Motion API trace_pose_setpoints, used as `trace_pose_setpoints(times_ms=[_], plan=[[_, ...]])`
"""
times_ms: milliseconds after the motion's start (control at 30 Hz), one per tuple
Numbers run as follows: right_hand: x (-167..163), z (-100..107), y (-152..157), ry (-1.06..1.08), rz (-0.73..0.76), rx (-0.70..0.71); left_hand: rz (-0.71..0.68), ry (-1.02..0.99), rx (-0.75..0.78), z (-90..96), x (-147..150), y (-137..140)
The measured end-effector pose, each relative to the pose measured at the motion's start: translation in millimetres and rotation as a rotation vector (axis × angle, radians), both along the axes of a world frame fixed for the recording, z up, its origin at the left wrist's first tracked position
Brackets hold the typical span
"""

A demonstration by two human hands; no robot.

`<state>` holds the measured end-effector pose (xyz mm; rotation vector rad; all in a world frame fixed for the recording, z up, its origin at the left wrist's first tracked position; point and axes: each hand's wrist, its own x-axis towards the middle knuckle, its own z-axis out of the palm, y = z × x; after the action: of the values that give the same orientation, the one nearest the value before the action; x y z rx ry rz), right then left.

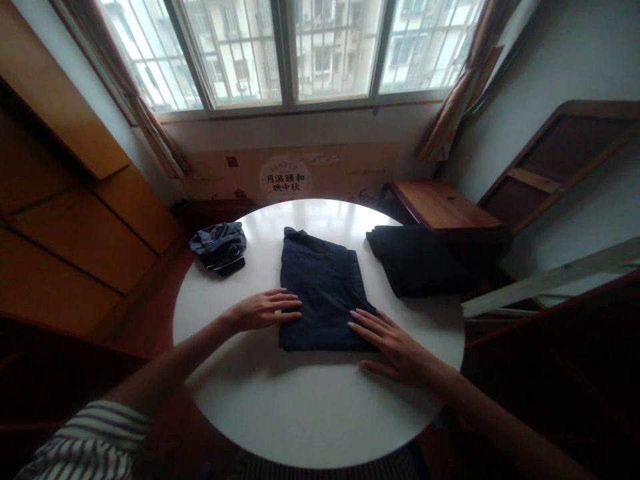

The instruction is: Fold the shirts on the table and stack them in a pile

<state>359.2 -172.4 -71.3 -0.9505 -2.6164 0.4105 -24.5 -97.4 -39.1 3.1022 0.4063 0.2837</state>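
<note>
A folded dark navy garment point(323, 287), perhaps trousers, lies flat in the middle of the round white table point(310, 413). Its far end narrows to a raised corner at the upper left. My left hand point(263, 311) rests at its left edge, fingers stretched out and fingertips on the cloth. On the near right side, my right hand point(393, 343) lies with fingers extended over the edge of the fabric, its thumb on the tabletop. Neither hand grips anything. Whether the garment has one or more layers under the top is hidden.
A crumpled grey-blue cloth item point(220, 248) sits at the table's left edge. Folded black clothing point(417, 260) lies at the right. Beyond stand a wooden side table point(445, 203) and a barred window point(330, 50); orange-brown cabinets point(65, 247) line the left.
</note>
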Motion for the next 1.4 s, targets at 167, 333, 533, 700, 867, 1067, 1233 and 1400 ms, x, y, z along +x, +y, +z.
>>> trace_pose_setpoints(times_ms=[167, 333, 533, 700, 867, 1067, 1233, 1400], plan=[[-5, 9, 2, 0.038, 0.027, 0.091, 0.03, -0.177, -0.214, -10.1, 13, -7], [-8, 14, -2, 0.152, 0.101, 0.083, 0.265, -0.528, -0.541, -19.6, 11, -30], [-19, 7, 27, 0.502, -0.153, -0.116, 0.593, -0.79, -0.545, -20.3, 11, -27], [-34, 22, 66, 0.682, -0.348, -0.275, 0.467, -0.672, -0.477, -16.1, 14, -13], [-54, 25, 103, 0.878, -0.416, -0.393, 0.794, -0.847, -0.656, -27.8, 23, 1], [-66, 16, 132, 0.994, -0.609, -0.641, 0.877, -0.93, -0.845, -24.0, 37, 11], [-61, 17, 130, 1.054, -0.388, -0.83, 0.953, -1.077, -0.82, -35.0, 35, 20], [-58, 2, 132, 1.05, -0.437, -0.714, 1.018, -1.106, -0.894, -40.7, 31, 35]])
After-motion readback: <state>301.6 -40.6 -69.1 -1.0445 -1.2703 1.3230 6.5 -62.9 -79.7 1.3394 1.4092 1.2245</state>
